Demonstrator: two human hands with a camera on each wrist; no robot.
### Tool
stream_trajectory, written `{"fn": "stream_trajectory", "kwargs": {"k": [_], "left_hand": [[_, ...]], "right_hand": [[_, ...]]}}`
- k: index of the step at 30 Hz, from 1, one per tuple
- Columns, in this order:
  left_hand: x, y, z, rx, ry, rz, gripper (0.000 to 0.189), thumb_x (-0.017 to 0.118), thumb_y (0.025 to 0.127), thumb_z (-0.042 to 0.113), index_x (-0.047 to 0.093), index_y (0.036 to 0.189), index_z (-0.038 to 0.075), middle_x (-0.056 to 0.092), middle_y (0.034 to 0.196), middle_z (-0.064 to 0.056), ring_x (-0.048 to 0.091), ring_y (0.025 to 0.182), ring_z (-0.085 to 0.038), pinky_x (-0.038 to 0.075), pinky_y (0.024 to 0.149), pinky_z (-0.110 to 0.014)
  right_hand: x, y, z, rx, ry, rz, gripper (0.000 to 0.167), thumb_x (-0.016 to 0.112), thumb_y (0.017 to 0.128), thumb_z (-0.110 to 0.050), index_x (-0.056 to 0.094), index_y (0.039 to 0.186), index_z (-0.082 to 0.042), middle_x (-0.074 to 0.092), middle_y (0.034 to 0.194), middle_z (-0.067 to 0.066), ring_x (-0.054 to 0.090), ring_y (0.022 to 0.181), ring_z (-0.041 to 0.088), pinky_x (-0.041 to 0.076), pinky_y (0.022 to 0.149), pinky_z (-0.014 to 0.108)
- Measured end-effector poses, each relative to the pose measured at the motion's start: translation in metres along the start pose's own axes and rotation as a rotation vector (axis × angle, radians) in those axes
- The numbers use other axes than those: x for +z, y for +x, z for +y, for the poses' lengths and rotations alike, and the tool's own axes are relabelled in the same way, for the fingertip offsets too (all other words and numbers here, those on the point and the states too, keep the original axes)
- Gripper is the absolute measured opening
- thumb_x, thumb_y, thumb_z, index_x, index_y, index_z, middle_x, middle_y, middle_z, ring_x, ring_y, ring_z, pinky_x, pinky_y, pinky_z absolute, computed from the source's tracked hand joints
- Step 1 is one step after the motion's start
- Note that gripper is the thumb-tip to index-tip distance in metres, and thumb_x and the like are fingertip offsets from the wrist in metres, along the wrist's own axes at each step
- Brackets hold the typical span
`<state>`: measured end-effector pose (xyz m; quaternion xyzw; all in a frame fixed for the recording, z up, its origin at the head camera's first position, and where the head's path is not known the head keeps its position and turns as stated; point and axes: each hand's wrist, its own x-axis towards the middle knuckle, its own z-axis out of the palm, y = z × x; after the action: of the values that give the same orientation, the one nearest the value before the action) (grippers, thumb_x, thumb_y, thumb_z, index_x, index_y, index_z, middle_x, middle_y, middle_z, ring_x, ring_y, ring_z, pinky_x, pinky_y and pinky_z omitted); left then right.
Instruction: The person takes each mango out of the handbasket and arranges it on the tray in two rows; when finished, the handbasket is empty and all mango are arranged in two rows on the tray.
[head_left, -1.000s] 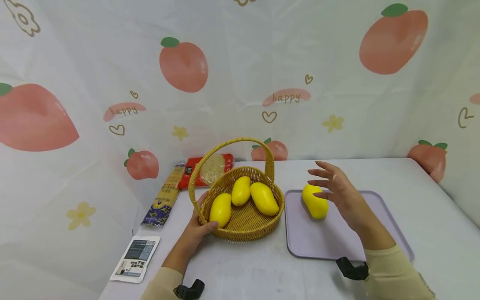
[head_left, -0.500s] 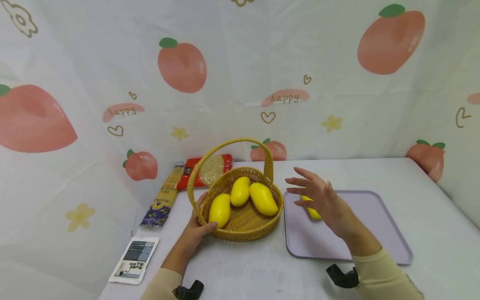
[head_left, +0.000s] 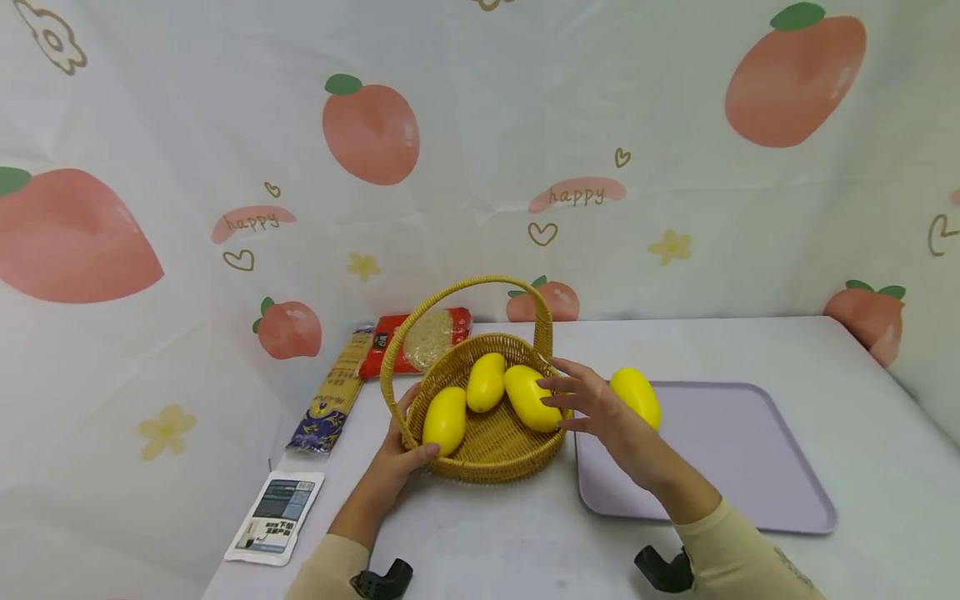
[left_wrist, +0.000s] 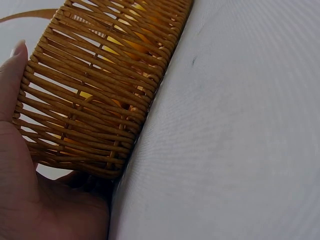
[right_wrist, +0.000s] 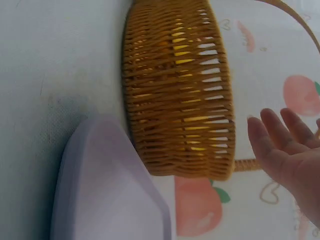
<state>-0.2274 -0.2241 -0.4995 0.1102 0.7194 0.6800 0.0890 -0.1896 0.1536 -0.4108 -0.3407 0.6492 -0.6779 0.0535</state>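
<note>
A round woven basket (head_left: 491,472) with a tall arched handle stands on the table. Three yellow mangoes (head_left: 486,382) lie inside it. My left hand (head_left: 399,458) grips the basket's left side, thumb over the rim; in the left wrist view the thumb lies against the wicker wall (left_wrist: 95,95) and the other fingers are largely hidden behind and under it. With fingers extended and nothing held, my right hand (head_left: 617,427) hovers at the basket's right rim, its fingertips overlapping the rightmost mango in the head view. Another mango (head_left: 637,395) sits on the lilac tray (head_left: 720,471), partly hidden by that hand.
Behind the basket lies a red-and-clear food packet (head_left: 427,340). A long yellow-and-purple packet (head_left: 333,392) and a white pouch (head_left: 275,517) lie along the table's left side. A fruit-printed curtain (head_left: 480,167) hangs behind the table (head_left: 517,554).
My right hand has moved left, from over the mango on the tray to the basket's right rim. The left hand and the basket have stayed in place.
</note>
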Motion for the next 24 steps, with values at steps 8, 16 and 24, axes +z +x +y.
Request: {"fn": "stream_trajectory", "kwargs": {"k": [8, 16, 24], "left_hand": [[0.000, 0.001, -0.001, -0.008, 0.001, 0.009, 0.100, 0.080, 0.099, 0.022, 0.017, 0.175, 0.038, 0.019, 0.180, 0.000, 0.022, 0.160, -0.035, 0.015, 0.126, -0.066], [0.003, -0.001, 0.001, -0.019, 0.011, 0.013, 0.101, 0.080, 0.098, 0.022, 0.017, 0.175, 0.040, 0.018, 0.180, -0.002, 0.020, 0.161, -0.037, 0.012, 0.125, -0.069], [0.000, 0.000, 0.000, -0.024, 0.013, 0.013, 0.101, 0.080, 0.097, 0.024, 0.018, 0.174, 0.040, 0.019, 0.180, -0.002, 0.020, 0.162, -0.037, 0.011, 0.124, -0.070]], "right_hand": [[0.013, 0.024, 0.009, 0.160, -0.089, 0.024, 0.065, 0.033, 0.116, -0.052, 0.028, 0.172, -0.018, 0.036, 0.168, 0.023, 0.030, 0.155, 0.046, 0.022, 0.121, 0.073], [0.024, 0.046, 0.020, 0.330, -0.182, 0.098, 0.071, 0.048, 0.113, -0.054, 0.028, 0.171, -0.019, 0.030, 0.172, 0.022, 0.026, 0.158, 0.044, 0.021, 0.122, 0.073], [0.034, 0.068, 0.031, 0.380, -0.342, 0.205, 0.086, 0.064, 0.105, -0.057, 0.037, 0.167, -0.004, 0.041, 0.166, 0.025, 0.035, 0.154, 0.043, 0.023, 0.123, 0.068]]}}
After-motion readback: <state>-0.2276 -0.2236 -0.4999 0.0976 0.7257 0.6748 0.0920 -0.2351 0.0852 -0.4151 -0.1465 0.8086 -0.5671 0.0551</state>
